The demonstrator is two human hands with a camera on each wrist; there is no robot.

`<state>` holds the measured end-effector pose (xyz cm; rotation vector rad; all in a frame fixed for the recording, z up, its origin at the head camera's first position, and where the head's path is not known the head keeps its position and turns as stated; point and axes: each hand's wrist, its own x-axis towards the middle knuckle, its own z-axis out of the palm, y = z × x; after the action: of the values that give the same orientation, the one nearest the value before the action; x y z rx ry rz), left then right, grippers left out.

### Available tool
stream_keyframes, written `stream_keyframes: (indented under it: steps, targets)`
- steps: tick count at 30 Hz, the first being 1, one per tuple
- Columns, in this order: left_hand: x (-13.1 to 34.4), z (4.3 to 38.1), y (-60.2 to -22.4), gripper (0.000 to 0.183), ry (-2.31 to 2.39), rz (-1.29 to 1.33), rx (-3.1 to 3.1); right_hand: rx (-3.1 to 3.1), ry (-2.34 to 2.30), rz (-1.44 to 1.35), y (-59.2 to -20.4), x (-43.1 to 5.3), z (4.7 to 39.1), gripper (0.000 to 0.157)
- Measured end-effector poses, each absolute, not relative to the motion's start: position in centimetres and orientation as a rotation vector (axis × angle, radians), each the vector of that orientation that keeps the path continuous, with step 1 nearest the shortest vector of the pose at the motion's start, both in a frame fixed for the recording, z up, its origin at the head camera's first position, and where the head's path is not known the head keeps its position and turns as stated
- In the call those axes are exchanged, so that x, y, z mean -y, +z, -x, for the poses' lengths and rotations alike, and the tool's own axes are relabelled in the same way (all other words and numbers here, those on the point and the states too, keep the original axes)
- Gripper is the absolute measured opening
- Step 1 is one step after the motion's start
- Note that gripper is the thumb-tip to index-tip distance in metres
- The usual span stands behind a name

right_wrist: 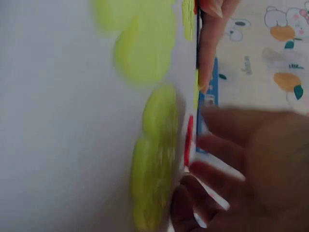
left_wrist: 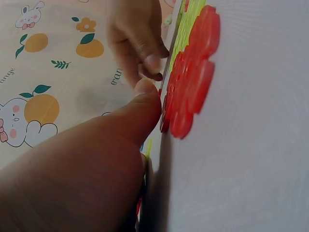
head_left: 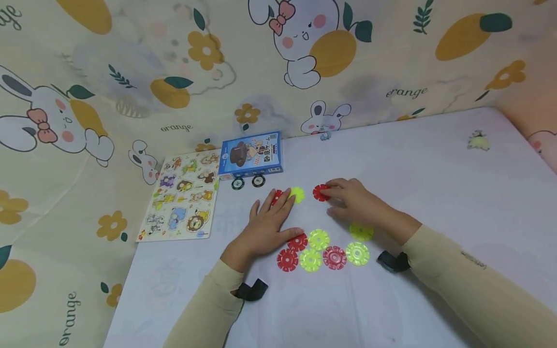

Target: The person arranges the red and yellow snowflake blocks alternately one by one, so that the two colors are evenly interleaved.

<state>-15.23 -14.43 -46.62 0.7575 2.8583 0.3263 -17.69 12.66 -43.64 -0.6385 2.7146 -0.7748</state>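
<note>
My left hand [head_left: 271,229] lies spread over the white table, fingers straight. Its fingertips cover part of a red notched plastic disc [head_left: 275,197] beside a yellow-green disc [head_left: 298,195], and the thumb touches another red disc [head_left: 298,243]. Further right, my right hand [head_left: 358,200] reaches in with fingertips on a red disc [head_left: 319,193]; its thumb sits apart from that disc. In the right wrist view the red disc [right_wrist: 189,140] shows edge-on by the loosely bent fingers. Below the hands lie several more red and yellow-green discs [head_left: 311,260], some touching edge to edge.
An animal picture board [head_left: 180,195] lies at the left, next to a blue box [head_left: 251,153] with two dark round pieces [head_left: 248,182] before it. Small figures lie at the back [head_left: 325,136] and far right [head_left: 478,140]. Patterned cloth [head_left: 243,63] hangs behind.
</note>
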Motion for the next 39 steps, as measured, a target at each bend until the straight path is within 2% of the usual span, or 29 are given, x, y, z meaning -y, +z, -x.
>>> stream_keyframes:
  steps: [4, 12, 23, 27, 31, 39]
  targets:
    - [14.4, 15.2, -46.5, 0.091, 0.317, -0.751, -2.853, -2.789, -0.426, 0.83, -43.4, -13.0, 16.7, 0.066]
    - [14.3, 15.1, -46.5, 0.091, 0.327, -0.757, -2.845, -2.818, -0.259, 0.817, -43.6, -11.5, 16.5, 0.082]
    - [14.4, 15.1, -46.6, 0.09, 0.297, -0.746, -2.861, -2.824, -0.237, 0.778, -43.3, -10.5, 16.6, 0.087]
    - [14.4, 15.1, -46.4, 0.09, 0.305, -0.758, -2.848, -2.806, -0.313, 0.771, -43.2, -10.7, 16.6, 0.085]
    - [14.5, 15.1, -46.4, 0.09, 0.312, -0.779, -2.841, -2.73, -0.594, 0.718, -42.7, -11.8, 16.7, 0.08]
    - [14.5, 15.1, -46.4, 0.091, 0.306, -0.783, -2.853, -2.368, -1.408, 0.561, -42.5, -17.5, 15.6, 0.051]
